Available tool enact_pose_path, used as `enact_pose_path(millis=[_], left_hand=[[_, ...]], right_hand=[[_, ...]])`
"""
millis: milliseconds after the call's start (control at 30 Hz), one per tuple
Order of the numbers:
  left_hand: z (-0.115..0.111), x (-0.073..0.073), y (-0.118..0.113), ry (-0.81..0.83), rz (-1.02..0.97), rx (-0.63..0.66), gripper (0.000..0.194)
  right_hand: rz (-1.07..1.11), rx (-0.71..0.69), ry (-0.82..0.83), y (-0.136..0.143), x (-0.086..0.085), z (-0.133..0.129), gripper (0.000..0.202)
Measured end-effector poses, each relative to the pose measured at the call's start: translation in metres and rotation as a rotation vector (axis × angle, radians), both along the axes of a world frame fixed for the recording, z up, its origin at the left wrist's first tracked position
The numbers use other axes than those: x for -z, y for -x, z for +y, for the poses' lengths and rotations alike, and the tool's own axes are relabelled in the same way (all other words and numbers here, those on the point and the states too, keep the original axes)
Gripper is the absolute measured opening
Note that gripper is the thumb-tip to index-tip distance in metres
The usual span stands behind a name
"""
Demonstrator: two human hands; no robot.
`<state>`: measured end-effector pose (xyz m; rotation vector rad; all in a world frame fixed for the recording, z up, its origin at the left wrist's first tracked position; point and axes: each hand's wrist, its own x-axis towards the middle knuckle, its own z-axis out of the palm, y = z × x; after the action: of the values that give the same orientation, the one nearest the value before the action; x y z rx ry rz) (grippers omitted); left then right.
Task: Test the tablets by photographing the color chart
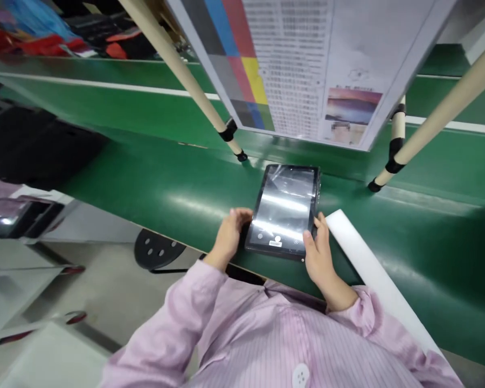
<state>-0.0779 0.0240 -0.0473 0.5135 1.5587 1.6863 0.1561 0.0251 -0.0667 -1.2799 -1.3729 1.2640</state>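
A black rectangular tablet point(285, 207) with a glossy glass face sits over the dark green, smooth tabletop point(178, 180), close to its near edge and between the person's two hands. Its long sides run away from the body, leaning slightly to the right at the far end. Pale bands of reflected light cross the dark grey screen. Near its lower edge are a white round icon point(277, 238), fainter marks to either side, and a small white strip point(275, 244) just below. The right side looks thick and uneven; whether the tablet rests flat or is slightly raised, I cannot tell.

The bare left hand point(227, 235) is partly open, its bent fingers reaching the tablet's left edge; whether it clasps that edge is unclear. The bare right hand point(320, 256) is closed around the lower right edge, thumb at the front and fingers along the side. Just beside this hand lies a long white bar point(374, 264), set diagonally.
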Motion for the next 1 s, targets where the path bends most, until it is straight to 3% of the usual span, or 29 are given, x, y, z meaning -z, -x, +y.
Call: enact_pose_path(millis=[100, 200, 333, 533, 633, 833, 1000], left_hand=[[0.048, -0.002, 0.0, -0.061, -0.039, 0.112, 0.058], [0.068, 0.0, -0.004, -0.119, -0.037, 0.151, 0.051], [0.061, 0.005, -0.005, -0.17, -0.022, 0.183, 0.042], [0.051, 0.018, 0.007, -0.227, 0.115, 0.301, 0.073], [0.056, 0.026, 0.009, -0.233, 0.159, 0.334, 0.072], [0.079, 0.036, 0.01, -0.171, -0.004, 0.452, 0.061], [0.079, 0.037, 0.013, -0.125, -0.126, 0.543, 0.062]], right_hand=[[-0.042, 0.069, -0.007, -0.007, 0.001, 0.019, 0.07], [-0.015, 0.041, -0.007, -0.002, 0.001, 0.026, 0.073], [0.023, 0.038, -0.045, 0.005, 0.001, 0.023, 0.077], [0.113, 0.109, -0.135, -0.005, 0.016, 0.036, 0.057], [0.126, 0.102, -0.164, -0.013, 0.025, 0.047, 0.053], [0.044, 0.315, -0.259, -0.009, 0.031, 0.061, 0.059], [-0.004, 0.406, -0.274, -0.002, 0.03, 0.057, 0.065]])
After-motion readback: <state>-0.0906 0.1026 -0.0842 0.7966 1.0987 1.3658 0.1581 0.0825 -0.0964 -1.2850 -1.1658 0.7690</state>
